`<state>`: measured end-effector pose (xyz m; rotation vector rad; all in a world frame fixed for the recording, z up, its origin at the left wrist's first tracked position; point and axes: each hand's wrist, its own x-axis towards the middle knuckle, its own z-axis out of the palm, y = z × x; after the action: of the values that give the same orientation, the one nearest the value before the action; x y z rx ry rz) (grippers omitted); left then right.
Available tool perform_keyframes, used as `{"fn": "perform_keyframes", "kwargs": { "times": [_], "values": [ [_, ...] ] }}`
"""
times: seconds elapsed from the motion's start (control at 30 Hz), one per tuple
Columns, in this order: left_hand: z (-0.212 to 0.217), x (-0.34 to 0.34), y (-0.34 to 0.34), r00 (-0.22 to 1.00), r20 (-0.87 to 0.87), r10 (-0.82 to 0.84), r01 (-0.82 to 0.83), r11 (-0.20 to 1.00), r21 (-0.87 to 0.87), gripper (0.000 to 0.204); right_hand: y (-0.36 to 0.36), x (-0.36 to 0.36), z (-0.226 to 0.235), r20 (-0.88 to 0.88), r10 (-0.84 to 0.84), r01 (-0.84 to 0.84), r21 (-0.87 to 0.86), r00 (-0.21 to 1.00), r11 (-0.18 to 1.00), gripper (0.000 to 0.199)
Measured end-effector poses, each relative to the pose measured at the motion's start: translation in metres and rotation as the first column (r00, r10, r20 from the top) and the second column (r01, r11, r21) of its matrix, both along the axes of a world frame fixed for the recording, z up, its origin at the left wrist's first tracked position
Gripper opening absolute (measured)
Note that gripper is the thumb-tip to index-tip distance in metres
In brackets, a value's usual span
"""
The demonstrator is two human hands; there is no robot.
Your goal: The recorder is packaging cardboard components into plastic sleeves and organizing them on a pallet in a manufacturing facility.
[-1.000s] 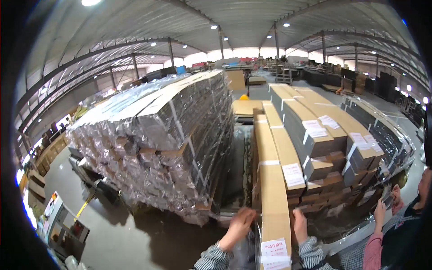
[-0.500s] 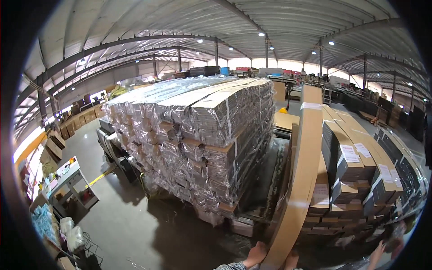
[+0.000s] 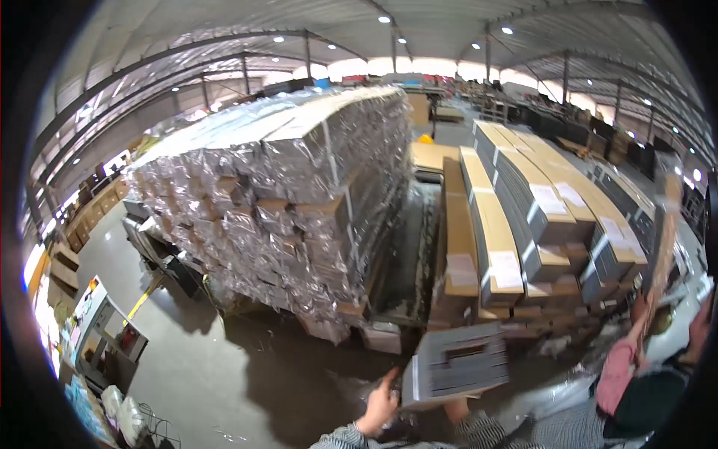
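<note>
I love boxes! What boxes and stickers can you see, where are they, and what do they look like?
Box: long, grey-brown, end-on, held by left hand and right hand, bottom middle.
Wrapped stack: big block of brown boxes under shiny clear film, left.
Open stack: long brown boxes in rows, right.
Labels: white rectangles on those box tops.
Upright box: thin, brown, raised by another person, far right.
</note>
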<state>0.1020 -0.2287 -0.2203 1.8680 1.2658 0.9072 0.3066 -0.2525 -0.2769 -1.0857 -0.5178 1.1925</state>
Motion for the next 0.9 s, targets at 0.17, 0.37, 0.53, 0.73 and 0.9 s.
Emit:
{"fn": "perform_keyframes", "kwargs": {
  "times": [0.17, 0.37, 0.53, 0.73, 0.9],
  "values": [
    [0.041, -0.007, 0.008, 0.991, 0.101, -0.082, 0.080, 0.997, 0.024, 0.065, -0.024, -0.002, 0.071, 0.654, -0.129, -0.074, 0.273, 0.746, 0.959, 0.007],
    [0.002, -0.030, 0.013, 0.997, 0.060, -0.058, 0.054, 0.996, 0.075, 0.066, -0.024, -0.021, 0.026, 0.613, -0.056, -0.051, 0.156, 0.788, 0.986, 0.015],
    [0.046, -0.040, 0.039, 0.974, 0.185, -0.132, 0.114, 0.988, 0.108, 0.035, 0.001, -0.026, 0.080, 0.743, -0.187, 0.146, 0.121, 0.642, 0.982, 0.005],
    [0.033, -0.071, 0.063, 0.829, -0.275, -0.488, 0.531, 0.840, 0.112, 0.019, 0.001, -0.025, 0.061, 0.301, -0.110, 0.083, 0.103, 0.947, 0.991, 0.012],
    [0.077, -0.065, 0.045, 0.745, 0.661, -0.090, 0.495, 0.738, -0.459, 0.028, -0.053, -0.062, 0.044, 0.720, -0.076, -0.082, 0.182, 0.690, 0.980, 0.107]
  ]
}}
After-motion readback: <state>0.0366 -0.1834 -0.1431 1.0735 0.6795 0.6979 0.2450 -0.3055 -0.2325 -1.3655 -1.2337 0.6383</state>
